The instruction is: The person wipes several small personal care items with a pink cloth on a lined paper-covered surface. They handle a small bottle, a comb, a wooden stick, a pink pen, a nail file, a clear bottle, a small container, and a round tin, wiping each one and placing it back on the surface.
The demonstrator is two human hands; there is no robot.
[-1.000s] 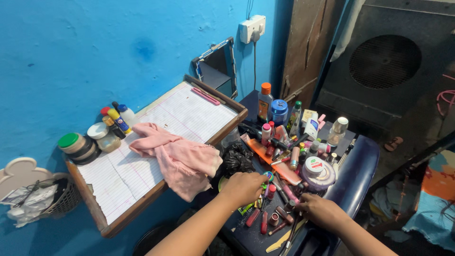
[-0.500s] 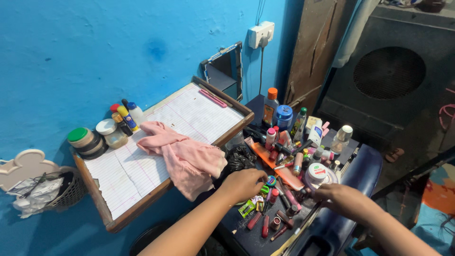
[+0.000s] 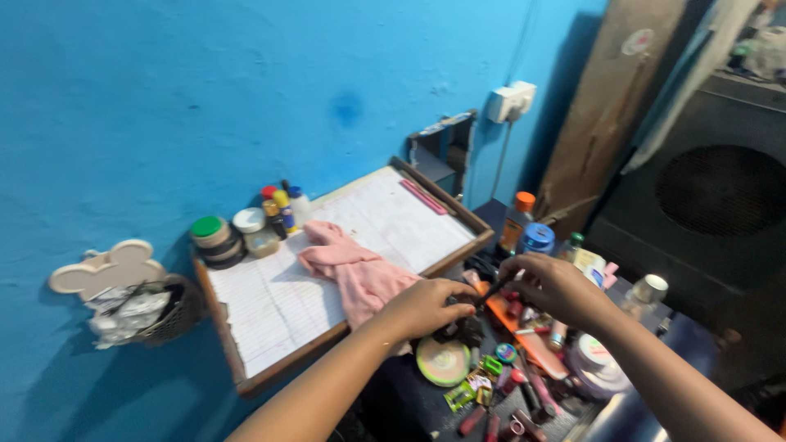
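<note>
Two hands meet on thin dark pencil (image 3: 491, 290) above cluttered table (image 3: 409, 393): left hand (image 3: 430, 307) pinches lower end, right hand (image 3: 553, 286) upper; axis slants up-right between grips.

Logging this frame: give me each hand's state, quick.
Left hand: closed over something small and dark; what it is cannot be told.
Right hand: fingers pinched on a thin dark stick.
</note>
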